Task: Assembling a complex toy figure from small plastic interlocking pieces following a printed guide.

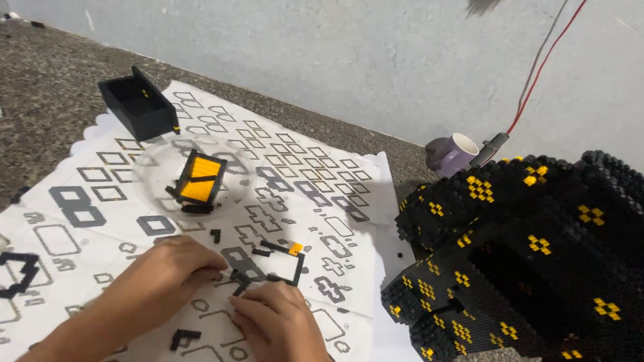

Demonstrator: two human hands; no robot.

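Joining small black bricks (240, 280) on the patterned cloth (100, 174): left hand (171, 268) and right hand (278, 322) both pinching pieces; best pressed squarely, flat against the cloth.

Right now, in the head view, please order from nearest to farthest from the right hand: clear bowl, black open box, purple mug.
From the right hand:
1. Clear plastic bowl, up-left on the cloth.
2. Purple mug, far right by the wall.
3. Black open box, far upper-left corner.

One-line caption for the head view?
Both hands, left and right, join small black bricks on a patterned sheet beside a large black-and-yellow brick model.
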